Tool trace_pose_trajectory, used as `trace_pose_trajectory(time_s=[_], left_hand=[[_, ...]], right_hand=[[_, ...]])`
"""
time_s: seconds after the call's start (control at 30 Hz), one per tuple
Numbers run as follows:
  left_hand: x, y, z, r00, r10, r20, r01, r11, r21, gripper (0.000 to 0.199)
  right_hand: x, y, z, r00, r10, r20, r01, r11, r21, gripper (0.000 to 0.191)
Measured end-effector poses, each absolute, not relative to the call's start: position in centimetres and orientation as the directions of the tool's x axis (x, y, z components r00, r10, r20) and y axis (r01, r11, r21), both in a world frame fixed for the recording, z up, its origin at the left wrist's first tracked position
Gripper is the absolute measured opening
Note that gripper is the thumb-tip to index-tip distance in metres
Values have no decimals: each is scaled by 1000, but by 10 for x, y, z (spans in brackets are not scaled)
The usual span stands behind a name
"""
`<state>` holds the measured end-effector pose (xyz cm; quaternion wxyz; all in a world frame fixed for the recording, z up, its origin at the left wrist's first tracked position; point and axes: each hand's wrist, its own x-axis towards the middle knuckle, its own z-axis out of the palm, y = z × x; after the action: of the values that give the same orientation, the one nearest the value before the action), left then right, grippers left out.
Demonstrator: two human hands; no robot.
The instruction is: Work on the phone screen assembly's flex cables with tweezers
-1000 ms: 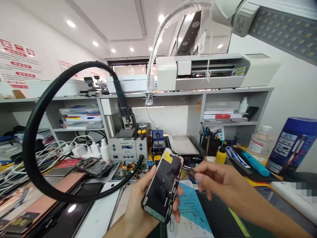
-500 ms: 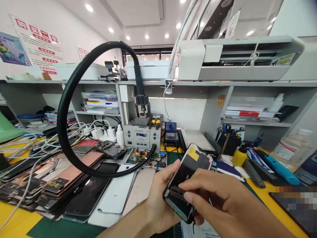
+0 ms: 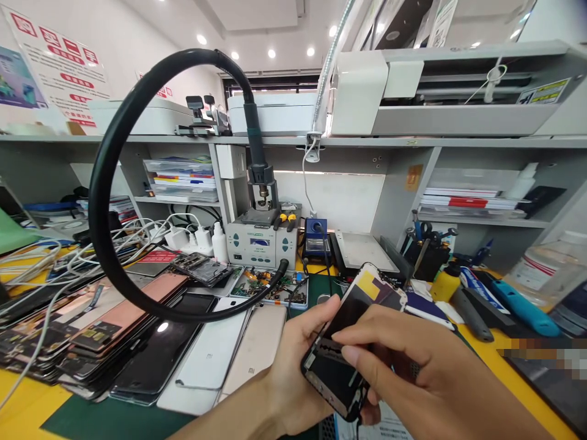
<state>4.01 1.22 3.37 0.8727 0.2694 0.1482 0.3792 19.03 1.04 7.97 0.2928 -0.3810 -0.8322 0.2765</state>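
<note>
My left hand (image 3: pixel 293 360) is wrapped round a black phone part (image 3: pixel 334 382), held tilted, with its thumb along the upper left edge. A yellow square patch (image 3: pixel 368 284) shows near the part's top end. Over its middle, my right hand (image 3: pixel 403 354) pinches a thin dark blade with a notched slot (image 3: pixel 331 349) between thumb and forefinger. The blade lies flat against the part's surface. The lower end of the part has a greyish strip. The other fingers of my right hand are curled and partly hidden.
Phones and white back covers (image 3: pixel 208 348) lie on the left, beneath a black looped hose (image 3: pixel 94 208). Behind stand a grey station (image 3: pixel 261 244) and a tray of small parts (image 3: pixel 270 286). On the right are a yellow bottle (image 3: pixel 446 282), blue-handled tool (image 3: pixel 525 308) and clear jug (image 3: pixel 545 269).
The view has tilted down slightly. The phone part is turned a little in my left hand, and the blade in my right hand sits slightly higher along it.
</note>
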Motion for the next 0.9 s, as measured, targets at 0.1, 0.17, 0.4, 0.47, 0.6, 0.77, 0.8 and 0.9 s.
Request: trace_pose_trajectory(time_s=[0.1, 0.17, 0.4, 0.47, 0.6, 0.77, 0.8, 0.9], left_hand=[[40, 12, 34, 653, 755, -59, -583, 552, 596, 79], [39, 13, 35, 657, 751, -66, -578, 557, 596, 78], [37, 13, 35, 660, 745, -93, -579, 584, 569, 78], [37, 13, 36, 666, 741, -81, -578, 582, 572, 78], [38, 13, 35, 664, 745, -69, -597, 582, 552, 76], [37, 15, 33, 668, 742, -67, -609, 595, 524, 72], [36, 15, 33, 668, 741, -71, -606, 598, 525, 72], [35, 15, 33, 667, 741, -84, -603, 602, 524, 70]], right_hand=[[190, 9, 80, -529, 789, 311, 473, 579, -664, 18], [189, 8, 81, -508, 783, 359, 474, 602, -642, 16], [185, 9, 88, -487, 759, 432, 492, 647, -582, 19], [186, 8, 85, -489, 759, 429, 490, 646, -585, 17], [189, 5, 78, -504, 770, 391, 481, 626, -614, 18], [192, 5, 79, -538, 788, 300, 478, 578, -661, 22], [191, 6, 80, -542, 790, 287, 482, 572, -664, 21], [188, 6, 82, -542, 794, 277, 494, 567, -659, 20]])
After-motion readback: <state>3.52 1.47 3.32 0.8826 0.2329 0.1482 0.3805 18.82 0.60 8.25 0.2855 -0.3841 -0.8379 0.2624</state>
